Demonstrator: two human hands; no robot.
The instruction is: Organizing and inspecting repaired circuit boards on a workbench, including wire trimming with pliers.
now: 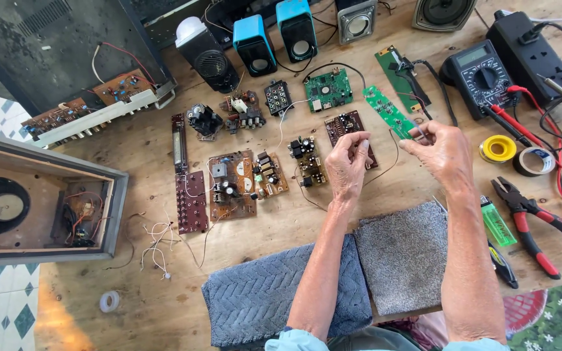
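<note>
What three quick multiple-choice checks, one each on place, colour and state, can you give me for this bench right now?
1. Where do the red-handled pliers lie?
A. right of the right hand
B. inside the speaker box
C. on the grey towel

2. What colour are the two matching small speakers at the far edge?
A. red
B. blue
C. yellow

3. What is the right hand doing?
A. lying flat on the bench
B. gripping the pliers
C. raised, fingers at the end of the narrow green board

Answers: 1 A, they lie on the wood by the right edge. 2 B, both shells are light blue. 3 C, fingertips meet the board's near end.
</note>
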